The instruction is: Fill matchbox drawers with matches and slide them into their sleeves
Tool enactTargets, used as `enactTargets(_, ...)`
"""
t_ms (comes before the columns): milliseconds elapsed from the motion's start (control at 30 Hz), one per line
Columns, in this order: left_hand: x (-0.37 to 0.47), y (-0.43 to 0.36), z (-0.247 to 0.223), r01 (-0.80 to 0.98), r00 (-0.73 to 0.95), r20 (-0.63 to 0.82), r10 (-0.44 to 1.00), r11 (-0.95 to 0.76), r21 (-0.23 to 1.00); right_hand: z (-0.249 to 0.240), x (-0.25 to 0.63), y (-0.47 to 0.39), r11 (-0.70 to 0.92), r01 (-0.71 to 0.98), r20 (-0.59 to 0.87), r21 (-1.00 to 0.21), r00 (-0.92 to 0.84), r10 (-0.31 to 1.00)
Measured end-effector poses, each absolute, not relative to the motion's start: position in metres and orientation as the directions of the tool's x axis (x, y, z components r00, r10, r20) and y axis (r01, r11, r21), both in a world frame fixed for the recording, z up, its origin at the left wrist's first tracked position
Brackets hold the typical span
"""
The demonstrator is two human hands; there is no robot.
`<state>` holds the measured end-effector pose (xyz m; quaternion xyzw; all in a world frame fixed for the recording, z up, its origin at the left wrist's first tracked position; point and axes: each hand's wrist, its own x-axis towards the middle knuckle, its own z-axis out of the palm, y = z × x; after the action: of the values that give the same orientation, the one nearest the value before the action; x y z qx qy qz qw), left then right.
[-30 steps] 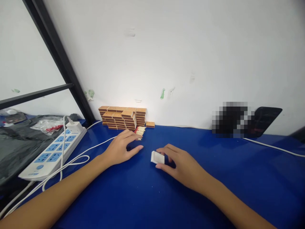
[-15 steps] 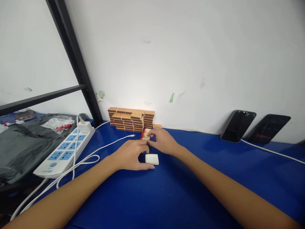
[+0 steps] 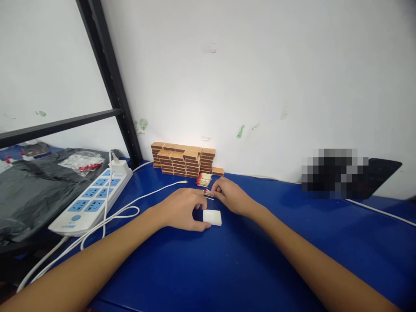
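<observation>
My left hand (image 3: 186, 210) is curved around the left end of a small white box (image 3: 212, 218) that resembles a matchbox's inner tray. Its thumb lies along the near edge and a curled finger meets the far corner. Beyond the box, my right hand (image 3: 229, 196) pinches a few matches (image 3: 208, 192), red heads pointing left, close to the left fingertips. One match lies loose just below them. A pile of red-tipped matches (image 3: 204, 179) rests on the blue table (image 3: 195, 268), in front of stacked matchboxes (image 3: 177, 160).
A single matchbox (image 3: 217, 171) sits right of the stack. At left are a white power strip (image 3: 87, 201), white cables (image 3: 126, 210) and dark plastic sheeting (image 3: 35, 195). A dark phone (image 3: 385, 177) leans on the wall at right, beside a pixelated patch.
My right hand has drawn back from the match pile toward me, with matches between its fingertips, uncovering the pile. The left hand stays at the white box. The camera view has shifted slightly.
</observation>
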<state>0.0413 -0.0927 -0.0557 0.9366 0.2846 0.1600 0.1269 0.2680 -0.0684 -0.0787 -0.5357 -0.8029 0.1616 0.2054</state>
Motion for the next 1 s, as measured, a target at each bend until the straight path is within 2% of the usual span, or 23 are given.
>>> enactTargets(133, 0.037, -0.085, -0.054, 0.505, 0.763, 0.228, 0.605, -0.778, 0.375, -0.089, 0.273, -0.069, 0.402, 0.76, 0.209, -0.51, -0.344, 0.915)
enactTargets(233, 0.031, -0.074, -0.052, 0.538, 0.732, 0.245, 0.636, -0.76, 0.365, -0.09, 0.275, -0.068, 0.406, 0.701, 0.239, -0.586, -0.33, 0.913)
enactTargets(367, 0.024, -0.063, -0.05, 0.57, 0.7, 0.266, 0.663, -0.742, 0.352, -0.081, 0.274, -0.072, 0.363, 0.562, 0.157, -0.743, -0.381, 0.911)
enactTargets(433, 0.023, -0.062, -0.05, 0.578, 0.693, 0.275, 0.667, -0.741, 0.342, -0.076, 0.272, -0.075, 0.352, 0.518, 0.119, -0.78, -0.428, 0.896)
enactTargets(667, 0.024, -0.064, -0.052, 0.579, 0.699, 0.291, 0.653, -0.756, 0.305, -0.076, 0.263, -0.083, 0.47, 0.585, 0.222, -0.661, -0.445, 0.868)
enactTargets(800, 0.023, -0.061, -0.051, 0.568, 0.709, 0.281, 0.647, -0.76, 0.316, -0.073, 0.261, -0.085, 0.48, 0.552, 0.23, -0.682, -0.462, 0.857)
enactTargets(900, 0.02, -0.059, -0.049, 0.576, 0.715, 0.261, 0.649, -0.758, 0.307, -0.073, 0.264, -0.081, 0.475, 0.522, 0.286, -0.709, -0.402, 0.87)
enactTargets(1000, 0.016, -0.056, -0.046, 0.585, 0.716, 0.25, 0.652, -0.756, 0.295, -0.078, 0.27, -0.076, 0.469, 0.588, 0.351, -0.659, -0.31, 0.883)
